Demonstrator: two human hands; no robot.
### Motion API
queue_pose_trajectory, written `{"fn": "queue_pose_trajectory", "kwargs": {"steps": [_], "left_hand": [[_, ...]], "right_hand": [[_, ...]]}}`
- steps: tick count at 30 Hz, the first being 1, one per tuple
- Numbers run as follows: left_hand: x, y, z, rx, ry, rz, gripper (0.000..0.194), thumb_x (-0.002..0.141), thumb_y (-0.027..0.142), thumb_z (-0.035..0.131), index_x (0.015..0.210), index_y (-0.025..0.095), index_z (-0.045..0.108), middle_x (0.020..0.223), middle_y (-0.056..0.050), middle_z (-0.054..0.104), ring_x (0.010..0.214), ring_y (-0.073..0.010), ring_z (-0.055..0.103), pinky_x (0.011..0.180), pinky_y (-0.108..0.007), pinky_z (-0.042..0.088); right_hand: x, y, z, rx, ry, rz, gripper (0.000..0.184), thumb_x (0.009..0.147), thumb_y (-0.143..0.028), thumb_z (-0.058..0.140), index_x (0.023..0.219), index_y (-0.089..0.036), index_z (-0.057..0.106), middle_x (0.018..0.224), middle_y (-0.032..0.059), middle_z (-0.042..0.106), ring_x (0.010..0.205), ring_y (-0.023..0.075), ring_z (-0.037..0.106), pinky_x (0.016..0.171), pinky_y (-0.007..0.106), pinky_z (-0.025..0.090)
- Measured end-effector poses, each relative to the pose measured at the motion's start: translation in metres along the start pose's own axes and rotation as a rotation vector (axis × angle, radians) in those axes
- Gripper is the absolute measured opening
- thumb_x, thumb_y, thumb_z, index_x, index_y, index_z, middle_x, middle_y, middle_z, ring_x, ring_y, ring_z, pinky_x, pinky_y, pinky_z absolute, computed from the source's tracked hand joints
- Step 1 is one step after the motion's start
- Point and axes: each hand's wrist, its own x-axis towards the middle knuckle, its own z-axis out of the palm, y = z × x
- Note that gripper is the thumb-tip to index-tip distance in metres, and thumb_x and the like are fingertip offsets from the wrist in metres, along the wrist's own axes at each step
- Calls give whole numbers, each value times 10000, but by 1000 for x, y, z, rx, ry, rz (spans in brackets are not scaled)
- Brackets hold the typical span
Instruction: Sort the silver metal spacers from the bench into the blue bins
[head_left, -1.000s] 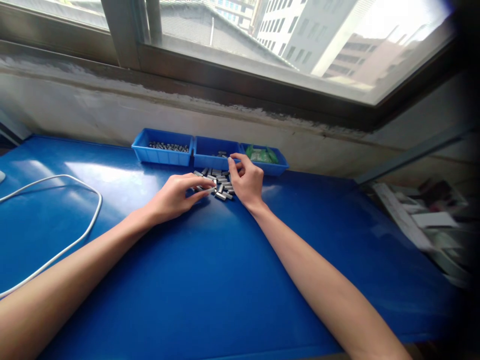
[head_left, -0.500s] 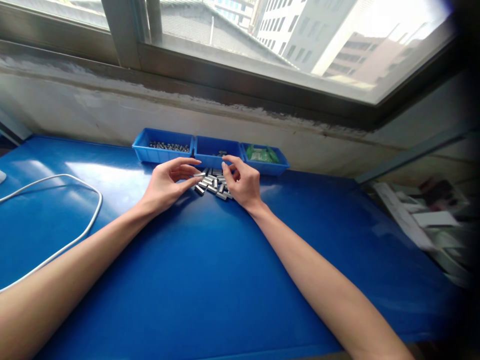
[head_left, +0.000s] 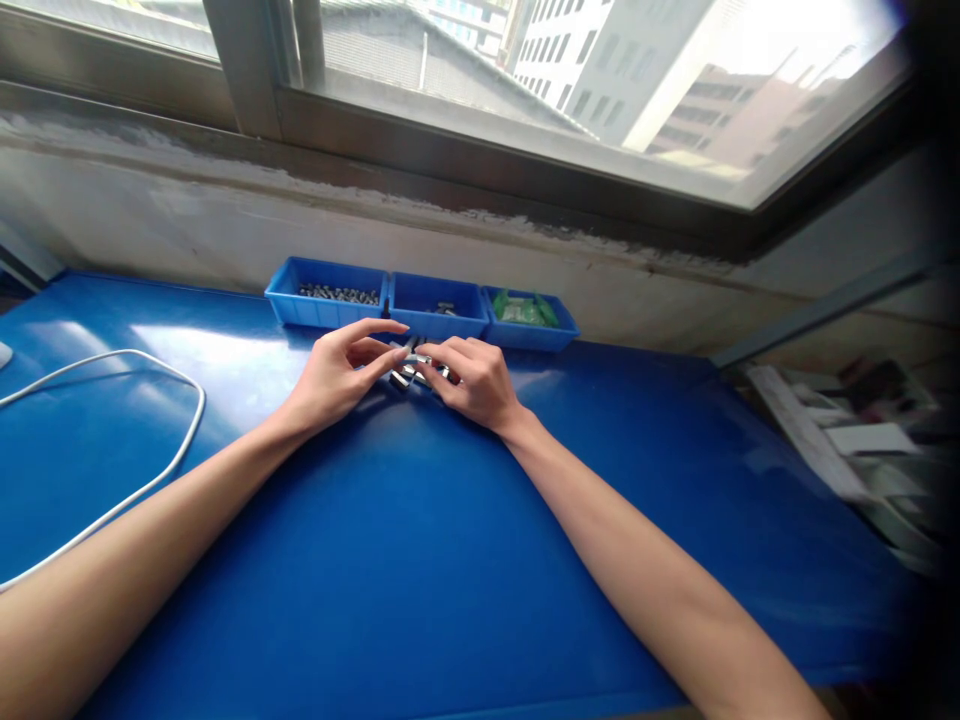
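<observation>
My left hand (head_left: 339,368) pinches a small silvery metal block (head_left: 415,359) between thumb and fingers, above a heap of similar blocks (head_left: 402,379) on the blue table. From the other side, my right hand (head_left: 474,382) has its thumb and forefinger closed at the block's right end. Whether a second small piece is in the right fingers is too small to tell. Both hands hide much of the heap.
Behind the hands stand three joined blue bins: the left bin (head_left: 322,314) holds many small metal parts, the middle bin (head_left: 427,322) a few pieces, the right bin (head_left: 559,338) green-and-clear packets. A white cable (head_left: 201,400) curves across the table (head_left: 390,590) at left.
My right hand has moved left and slightly down from the heap's right side to meet the block in my left hand. The left hand has barely moved.
</observation>
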Motion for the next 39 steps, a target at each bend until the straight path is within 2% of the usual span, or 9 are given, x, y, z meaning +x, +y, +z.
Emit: {"fn": "queue_pose_trajectory", "kwargs": {"steps": [7, 13, 17, 20, 22, 25, 32, 35, 39], "left_hand": [[0, 0, -1, 32, -1, -3, 547, 845, 557, 723, 1237, 179, 674, 916, -73, 789, 825, -223, 753, 757, -281, 592], [0, -2, 1, 120, 60, 35, 472, 906, 530, 657, 1217, 176, 682, 901, -70, 778, 831, -209, 742, 758, -276, 570], [0, -2, 4, 331, 131, 178, 303, 932, 430, 625, 1037, 170, 742, 892, -63, 743, 798, -175, 696, 715, -263, 538], [-3, -3, 5, 520, 32, 303, 204, 870, 351, 678, 944, 182, 765, 940, -66, 712, 822, -178, 665, 727, -279, 531], [-5, -4, 5, 619, -55, 341, 185, 835, 320, 700, 949, 190, 768, 995, -70, 700, 894, -202, 662, 809, -312, 538], [-7, -6, 5, 712, -141, 349, 185, 836, 289, 686, 975, 193, 763, 1054, -76, 688, 962, -228, 657, 872, -341, 535], [-9, -9, 3, 719, -155, 379, 177, 893, 268, 626, 988, 179, 745, 1030, -76, 709, 882, -202, 671, 826, -316, 531], [-9, -7, 4, 652, -96, 365, 210, 922, 285, 598, 1043, 181, 734, 994, -62, 733, 789, -169, 673, 767, -280, 519], [-5, -4, 5, 547, 2, 306, 234, 977, 319, 543, 947, 173, 723, 898, -50, 744, 778, -159, 666, 743, -248, 491]], "right_hand": [[1, -1, -1, -29, -46, -54, 281, 1035, -350, 512, 1171, -202, 708, 937, 55, 771, 755, 152, 667, 723, 312, 459], [2, -3, 0, -88, -27, -87, 262, 1031, -332, 522, 1121, -187, 721, 888, 55, 767, 776, 161, 685, 696, 317, 437], [1, 3, 4, -122, 199, 170, 280, 1020, -374, 538, 1107, -187, 727, 881, 51, 764, 704, 159, 668, 694, 303, 456], [2, 13, 6, -130, 351, 434, 326, 1019, -419, 517, 1085, -188, 737, 847, 48, 758, 646, 163, 651, 661, 293, 473], [3, 18, 7, -136, 376, 543, 335, 1007, -439, 526, 1055, -195, 750, 839, 49, 765, 672, 181, 674, 656, 292, 481], [5, 21, 7, -142, 349, 609, 331, 988, -447, 551, 1037, -201, 768, 843, 54, 779, 728, 203, 708, 674, 292, 492], [5, 23, 8, -112, 283, 618, 340, 983, -441, 547, 1093, -211, 771, 846, 51, 788, 749, 214, 725, 682, 296, 503], [5, 21, 8, -103, 282, 588, 341, 983, -435, 547, 1130, -211, 759, 832, 45, 783, 739, 208, 718, 671, 292, 497], [6, 15, 7, -86, 276, 515, 310, 995, -402, 527, 1108, -213, 744, 804, 26, 765, 685, 178, 686, 660, 277, 479]]}}
